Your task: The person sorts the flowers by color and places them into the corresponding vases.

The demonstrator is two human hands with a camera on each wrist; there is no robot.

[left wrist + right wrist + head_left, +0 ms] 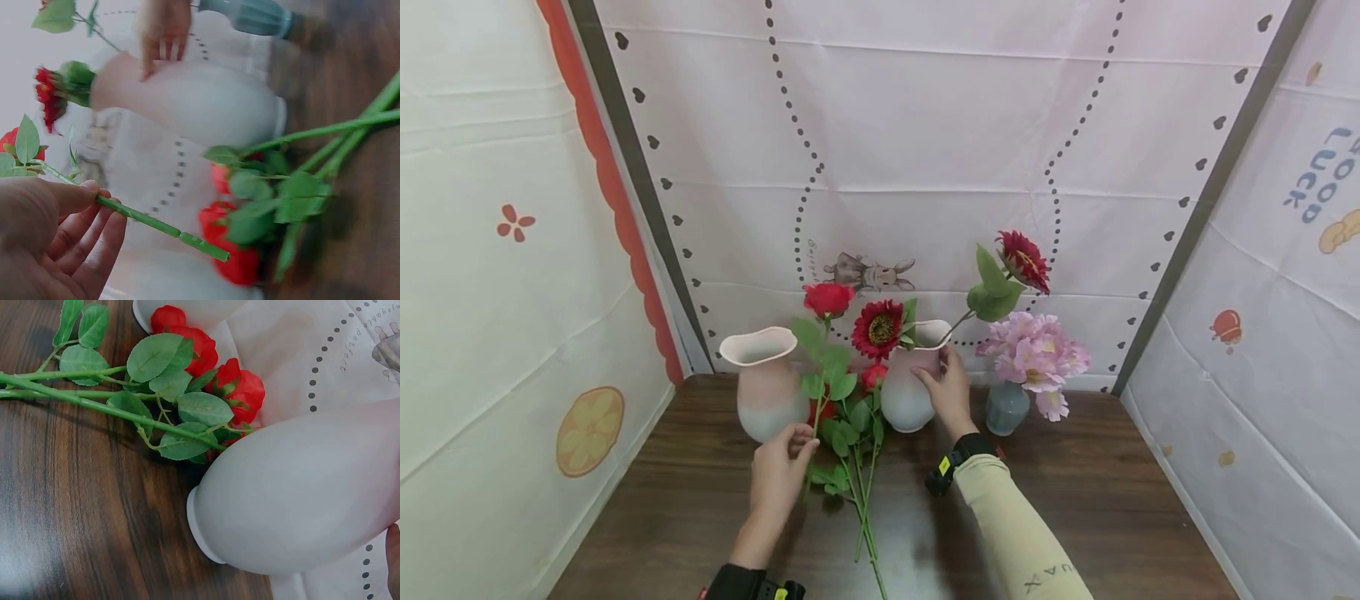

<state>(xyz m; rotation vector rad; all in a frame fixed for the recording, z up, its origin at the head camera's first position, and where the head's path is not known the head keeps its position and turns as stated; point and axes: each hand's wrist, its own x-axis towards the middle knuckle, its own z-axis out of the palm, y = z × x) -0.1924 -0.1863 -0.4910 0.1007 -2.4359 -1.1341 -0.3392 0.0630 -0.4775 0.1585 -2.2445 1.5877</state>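
My left hand [780, 475] pinches the green stem of a red rose [828, 300] between thumb and fingers; the rose stands upright, and its cut stem end shows in the left wrist view. My right hand [949, 390] grips the neck of a pink-and-white vase [906, 400] just below its wavy rim. Two dark red sunflower-like blooms, one facing forward [877, 329] and one leaning right [1025, 261], stand in that vase. Between the vases, more red roses [240, 390] lie on the table with their stems crossed toward the front.
A second pink-and-white vase [767, 392] stands at the left. To the right is a small blue-grey vase [1007, 408] with pink flowers [1037, 354]. The dark wooden table [1112, 500] is enclosed by printed cloth at the back [925, 125] and both sides.
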